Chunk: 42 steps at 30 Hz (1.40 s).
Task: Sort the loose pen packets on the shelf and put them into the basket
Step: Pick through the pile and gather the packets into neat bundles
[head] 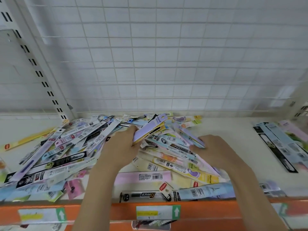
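Two hands (166, 147), countless pen packets (66, 147)

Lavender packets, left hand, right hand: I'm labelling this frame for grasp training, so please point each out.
lavender packets (148, 130), head view, on the flat lavender face of the held bundle.
left hand (120, 147), head view, back of the hand.
right hand (215, 150), head view, back of the hand.

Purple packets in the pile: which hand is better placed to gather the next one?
Probably right. The right hand pinches just one thin packet down at the pile, while the left hand grips a lifted stack of purple packets.
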Each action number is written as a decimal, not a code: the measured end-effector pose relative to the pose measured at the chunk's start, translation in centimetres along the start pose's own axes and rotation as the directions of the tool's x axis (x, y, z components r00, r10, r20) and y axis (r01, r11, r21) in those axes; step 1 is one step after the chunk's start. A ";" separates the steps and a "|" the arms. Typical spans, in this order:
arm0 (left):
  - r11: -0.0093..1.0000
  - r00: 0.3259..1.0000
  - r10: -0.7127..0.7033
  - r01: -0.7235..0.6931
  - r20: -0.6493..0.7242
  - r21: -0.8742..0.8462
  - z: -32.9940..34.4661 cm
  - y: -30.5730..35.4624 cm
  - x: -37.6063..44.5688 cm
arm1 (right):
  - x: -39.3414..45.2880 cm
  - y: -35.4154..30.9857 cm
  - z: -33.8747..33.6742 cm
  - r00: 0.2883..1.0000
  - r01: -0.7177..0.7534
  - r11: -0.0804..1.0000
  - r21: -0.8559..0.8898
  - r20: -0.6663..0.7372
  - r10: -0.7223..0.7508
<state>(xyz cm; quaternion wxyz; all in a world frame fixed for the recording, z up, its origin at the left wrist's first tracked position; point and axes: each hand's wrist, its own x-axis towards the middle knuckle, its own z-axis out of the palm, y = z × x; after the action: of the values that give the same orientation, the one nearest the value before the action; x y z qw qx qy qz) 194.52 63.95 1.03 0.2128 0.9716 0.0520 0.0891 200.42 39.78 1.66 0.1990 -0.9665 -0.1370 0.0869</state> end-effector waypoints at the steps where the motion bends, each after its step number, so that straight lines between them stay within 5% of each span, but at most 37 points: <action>1: 1.000 1.000 -0.007 0.007 -0.002 -0.005 -0.1 0.2 -0.1 | 0.1 0.2 -0.5 0.999 -0.007 1.000 0.011 -0.042 0.007; 11: 0.999 0.997 -0.044 0.043 -0.062 -0.020 0.1 2.6 -0.6 | -0.2 2.1 -5.1 0.961 0.049 0.930 0.365 -0.271 0.056; 20: 0.998 0.990 -0.056 0.052 -0.133 -0.029 1.0 5.1 -0.9 | -0.2 3.7 -6.3 0.984 0.064 0.751 0.658 -0.168 0.063; 27: 0.997 0.989 -0.071 0.068 -0.131 -0.026 1.9 6.7 -0.9 | -0.1 5.5 -4.7 0.978 0.064 0.870 0.490 -0.204 0.043; 35: 0.954 0.976 -0.133 0.079 -0.175 -0.289 2.8 10.5 0.1 | -0.8 8.2 -5.4 0.921 0.042 0.949 0.313 -0.379 0.084; 42: 0.931 0.958 -0.134 0.034 -0.253 -0.363 4.2 13.5 0.3 | -1.2 10.6 -7.6 0.909 0.127 0.876 0.466 -0.409 0.086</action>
<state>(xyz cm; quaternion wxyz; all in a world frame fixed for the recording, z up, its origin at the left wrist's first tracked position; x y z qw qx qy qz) 196.48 50.06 3.02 0.3791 0.8924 0.1057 0.2208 203.44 27.28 4.32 0.4588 -0.8805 -0.0758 -0.0923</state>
